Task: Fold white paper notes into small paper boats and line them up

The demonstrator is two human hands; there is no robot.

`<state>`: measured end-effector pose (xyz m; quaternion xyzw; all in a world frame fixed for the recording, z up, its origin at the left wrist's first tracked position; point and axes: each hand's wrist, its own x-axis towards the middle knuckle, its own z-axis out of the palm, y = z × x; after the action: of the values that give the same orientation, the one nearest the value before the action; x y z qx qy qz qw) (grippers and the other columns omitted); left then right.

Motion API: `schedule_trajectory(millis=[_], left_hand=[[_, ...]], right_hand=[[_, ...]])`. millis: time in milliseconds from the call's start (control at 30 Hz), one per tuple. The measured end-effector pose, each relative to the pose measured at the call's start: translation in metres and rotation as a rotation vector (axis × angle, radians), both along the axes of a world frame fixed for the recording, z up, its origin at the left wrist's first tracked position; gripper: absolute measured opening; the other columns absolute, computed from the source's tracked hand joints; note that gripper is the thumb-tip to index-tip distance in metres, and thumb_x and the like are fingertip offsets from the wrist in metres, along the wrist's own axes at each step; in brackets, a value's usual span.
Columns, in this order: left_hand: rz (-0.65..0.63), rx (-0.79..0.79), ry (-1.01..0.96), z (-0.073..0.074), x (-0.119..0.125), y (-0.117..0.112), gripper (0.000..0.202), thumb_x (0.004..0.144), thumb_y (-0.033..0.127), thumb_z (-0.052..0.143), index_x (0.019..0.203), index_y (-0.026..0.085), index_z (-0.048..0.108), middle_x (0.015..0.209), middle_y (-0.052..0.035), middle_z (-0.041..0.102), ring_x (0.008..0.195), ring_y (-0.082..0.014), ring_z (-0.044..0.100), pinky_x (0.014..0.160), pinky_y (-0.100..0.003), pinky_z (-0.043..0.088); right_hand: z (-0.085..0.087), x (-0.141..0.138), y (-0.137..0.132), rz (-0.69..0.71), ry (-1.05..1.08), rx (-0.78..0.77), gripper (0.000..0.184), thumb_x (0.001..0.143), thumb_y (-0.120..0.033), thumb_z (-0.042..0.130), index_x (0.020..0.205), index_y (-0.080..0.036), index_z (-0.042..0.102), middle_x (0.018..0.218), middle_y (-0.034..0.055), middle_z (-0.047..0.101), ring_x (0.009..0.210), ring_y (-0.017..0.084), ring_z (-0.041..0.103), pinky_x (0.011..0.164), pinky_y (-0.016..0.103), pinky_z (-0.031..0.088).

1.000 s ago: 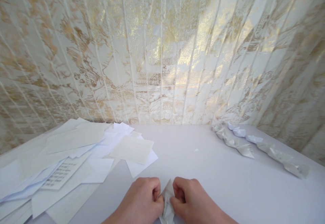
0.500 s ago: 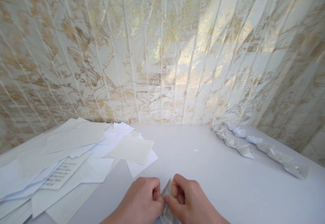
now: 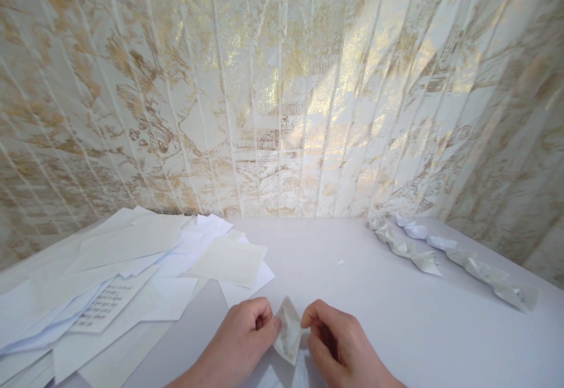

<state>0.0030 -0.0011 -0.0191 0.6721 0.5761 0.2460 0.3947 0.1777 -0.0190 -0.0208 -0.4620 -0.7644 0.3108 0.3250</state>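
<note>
In front of me a small folded paper boat (image 3: 288,332) of greyish paper stands as a pointed diamond, faint print showing inside. My left hand (image 3: 249,335) pinches its left edge between thumb and curled fingers. At its right edge is my right hand (image 3: 337,338), its fingers bent and its thumb and index finger a little apart. Whether that index fingertip touches the paper, I cannot tell. Below the boat, at the bottom edge of the view, lies a pale shape that I cannot make out clearly.
A spread heap of loose paper sheets (image 3: 127,241), one with printed lines, covers the left of the white table (image 3: 352,294). At the right stand two rows of folded paper boats (image 3: 423,262). A tiny paper scrap (image 3: 340,262) lies mid-table. A patterned curtain (image 3: 282,83) hangs behind.
My hands have moved apart, the right one going right and loosening from the paper. The folded paper has opened into a wider diamond and stays in my left hand.
</note>
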Motion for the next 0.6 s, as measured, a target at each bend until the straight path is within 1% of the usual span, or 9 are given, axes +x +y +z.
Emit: schedule_trajectory(millis=[100, 167, 200, 267, 300, 367, 467, 533, 600], left_hand=[[0.06, -0.029, -0.103, -0.003, -0.002, 0.001, 0.029, 0.075, 0.041, 0.043, 0.056, 0.022, 0.033, 0.039, 0.0116, 0.029, 0.035, -0.0076, 0.029, 0.036, -0.019, 0.02], [0.078, -0.029, -0.151, -0.005, -0.002, 0.0, 0.032, 0.075, 0.044, 0.044, 0.056, 0.022, 0.033, 0.037, 0.0123, 0.028, 0.035, -0.0072, 0.026, 0.036, -0.019, 0.018], [0.081, -0.032, -0.166, -0.005, -0.002, -0.001, 0.033, 0.075, 0.045, 0.044, 0.055, 0.022, 0.033, 0.036, 0.0124, 0.028, 0.035, -0.007, 0.026, 0.036, -0.019, 0.018], [0.081, -0.043, -0.172, -0.004, -0.001, -0.002, 0.035, 0.075, 0.047, 0.045, 0.055, 0.021, 0.034, 0.034, 0.0122, 0.029, 0.035, -0.0068, 0.026, 0.038, -0.019, 0.019], [0.075, -0.049, -0.17, -0.004, -0.001, -0.002, 0.036, 0.076, 0.047, 0.045, 0.054, 0.021, 0.034, 0.034, 0.0118, 0.03, 0.035, -0.0067, 0.027, 0.038, -0.019, 0.021], [0.052, -0.063, -0.194, -0.003, -0.001, -0.002, 0.039, 0.075, 0.051, 0.045, 0.054, 0.02, 0.036, 0.035, 0.0106, 0.033, 0.035, -0.0069, 0.03, 0.04, -0.019, 0.023], [0.036, -0.12, -0.319, -0.002, -0.002, -0.001, 0.046, 0.074, 0.061, 0.039, 0.055, 0.019, 0.041, 0.038, 0.008, 0.038, 0.034, -0.0072, 0.032, 0.038, -0.019, 0.022], [0.079, -0.162, -0.397, -0.001, -0.002, 0.0, 0.051, 0.072, 0.067, 0.035, 0.057, 0.019, 0.044, 0.038, 0.0066, 0.041, 0.033, -0.007, 0.033, 0.036, -0.019, 0.019], [0.141, -0.183, -0.433, 0.0, -0.002, 0.0, 0.053, 0.069, 0.069, 0.036, 0.058, 0.019, 0.044, 0.038, 0.0067, 0.041, 0.032, -0.0064, 0.033, 0.036, -0.019, 0.017]], right_hand=[[-0.01, -0.002, -0.005, 0.069, -0.097, 0.092, 0.028, 0.064, -0.008, 0.048, 0.089, -0.02, 0.047, 0.053, -0.0098, 0.039, 0.04, 0.007, 0.033, 0.039, 0.016, 0.027], [-0.015, -0.005, -0.007, 0.093, -0.18, 0.209, 0.029, 0.068, -0.013, 0.053, 0.094, -0.022, 0.047, 0.054, -0.0086, 0.047, 0.039, 0.007, 0.038, 0.038, 0.015, 0.029], [-0.017, -0.006, -0.007, 0.108, -0.217, 0.299, 0.025, 0.071, -0.016, 0.054, 0.094, -0.021, 0.048, 0.056, -0.0071, 0.051, 0.04, 0.008, 0.041, 0.039, 0.016, 0.03], [-0.02, -0.007, -0.004, 0.103, -0.265, 0.507, 0.007, 0.082, -0.022, 0.046, 0.087, -0.021, 0.05, 0.057, -0.0035, 0.056, 0.042, 0.009, 0.047, 0.041, 0.017, 0.032], [-0.02, -0.007, -0.002, 0.085, -0.282, 0.601, 0.013, 0.086, -0.023, 0.039, 0.081, -0.02, 0.051, 0.057, -0.0021, 0.056, 0.042, 0.01, 0.049, 0.042, 0.018, 0.033], [-0.021, -0.005, 0.002, 0.055, -0.323, 0.714, 0.029, 0.091, -0.022, 0.028, 0.073, -0.02, 0.051, 0.055, -0.0003, 0.055, 0.043, 0.011, 0.049, 0.042, 0.019, 0.032], [-0.02, -0.001, 0.006, 0.041, -0.364, 0.752, 0.033, 0.091, -0.018, 0.025, 0.071, -0.02, 0.051, 0.055, 0.0002, 0.054, 0.044, 0.012, 0.048, 0.043, 0.02, 0.031], [-0.017, 0.002, 0.007, 0.011, -0.342, 0.767, 0.034, 0.089, -0.016, 0.024, 0.069, -0.02, 0.05, 0.055, 0.0006, 0.053, 0.044, 0.012, 0.046, 0.043, 0.02, 0.03], [-0.013, 0.004, 0.006, 0.017, -0.341, 0.751, 0.031, 0.087, -0.014, 0.025, 0.07, -0.02, 0.05, 0.057, 0.0015, 0.054, 0.046, 0.012, 0.048, 0.044, 0.019, 0.031]])
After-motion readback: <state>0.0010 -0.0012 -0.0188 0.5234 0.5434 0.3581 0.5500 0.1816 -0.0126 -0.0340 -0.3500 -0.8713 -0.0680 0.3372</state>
